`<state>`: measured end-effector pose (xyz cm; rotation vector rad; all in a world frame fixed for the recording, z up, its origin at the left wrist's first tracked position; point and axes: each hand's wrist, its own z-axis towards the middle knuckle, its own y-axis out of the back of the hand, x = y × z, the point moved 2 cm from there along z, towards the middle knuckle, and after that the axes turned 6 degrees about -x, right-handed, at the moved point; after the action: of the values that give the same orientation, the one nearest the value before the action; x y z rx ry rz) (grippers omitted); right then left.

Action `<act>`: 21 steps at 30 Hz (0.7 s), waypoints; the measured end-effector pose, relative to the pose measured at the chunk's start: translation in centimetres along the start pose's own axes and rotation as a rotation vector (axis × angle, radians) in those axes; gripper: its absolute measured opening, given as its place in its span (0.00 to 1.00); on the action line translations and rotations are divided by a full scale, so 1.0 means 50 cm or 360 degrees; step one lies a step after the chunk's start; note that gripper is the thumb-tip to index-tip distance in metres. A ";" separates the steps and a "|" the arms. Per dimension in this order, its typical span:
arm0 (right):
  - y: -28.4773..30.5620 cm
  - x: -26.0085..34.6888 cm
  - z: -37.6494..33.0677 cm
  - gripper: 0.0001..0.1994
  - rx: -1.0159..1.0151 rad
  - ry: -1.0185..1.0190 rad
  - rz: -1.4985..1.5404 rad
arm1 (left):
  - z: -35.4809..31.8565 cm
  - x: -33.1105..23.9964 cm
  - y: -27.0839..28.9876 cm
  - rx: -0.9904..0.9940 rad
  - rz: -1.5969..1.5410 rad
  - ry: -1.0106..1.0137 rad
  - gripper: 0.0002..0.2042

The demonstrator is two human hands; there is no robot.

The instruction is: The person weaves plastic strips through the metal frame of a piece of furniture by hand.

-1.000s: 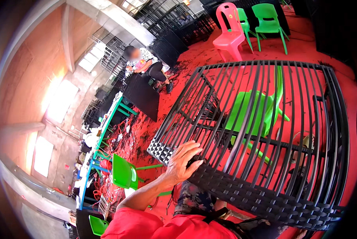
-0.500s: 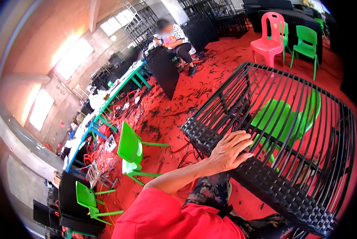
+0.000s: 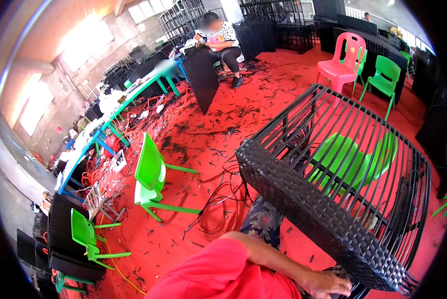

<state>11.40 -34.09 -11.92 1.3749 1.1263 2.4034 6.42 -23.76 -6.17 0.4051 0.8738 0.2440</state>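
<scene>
Moved since the earlier frame: left hand (image 3: 328,285) down from the upper woven edge to the bottom corner of the black wicker frame (image 3: 303,202); frame swung right and nearer. Fingers curled loosely at the lower rim of the frame, touching the weave; full closure of the grip cannot be told, being partly hidden at the picture's lower edge. Right hand out of view.

Frame position: tilted across the lap, woven band toward the body, open bars running up and away to the right.

Count of surrounding items:
- Green plastic chairs: one seen through the bars (image 3: 350,164), one to the left on the red floor (image 3: 151,172), one small at far left (image 3: 86,234), one at far right (image 3: 383,79).
- Pink plastic chair (image 3: 340,62): one.
- Seated person (image 3: 221,40) at rear: one.
- Long counter (image 3: 109,132) at left: one, cluttered.
- Loose dark strands (image 3: 223,199) on the floor just beside the frame.
</scene>
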 end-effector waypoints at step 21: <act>0.100 -0.026 -0.064 0.14 -0.0068 -0.0063 -0.0216 | 0.041 0.017 -0.220 0.0139 -0.1261 0.0573 0.17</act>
<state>10.72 -39.94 -10.41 1.2833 1.1138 2.2821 9.02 -33.79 -10.43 0.0695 1.3334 -0.4685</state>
